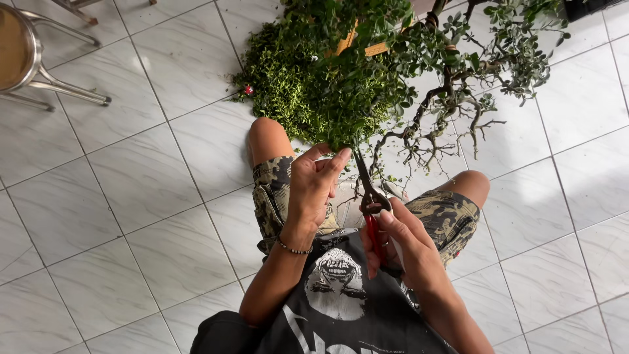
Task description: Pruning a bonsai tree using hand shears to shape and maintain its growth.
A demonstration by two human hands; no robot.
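A small leafy tree with twisted bare branches stands in front of my knees on the tiled floor. My right hand grips red-handled pruning shears, whose dark blades point up into the lower foliage. My left hand is raised beside the shears, with its fingers curled and its fingertips touching the bottom of the green clump. It holds nothing that I can see.
A heap of cut green leaves lies on the white marble-look tiles to the left of the tree. A metal-legged chair stands at the far left. My legs in camouflage shorts flank the tree.
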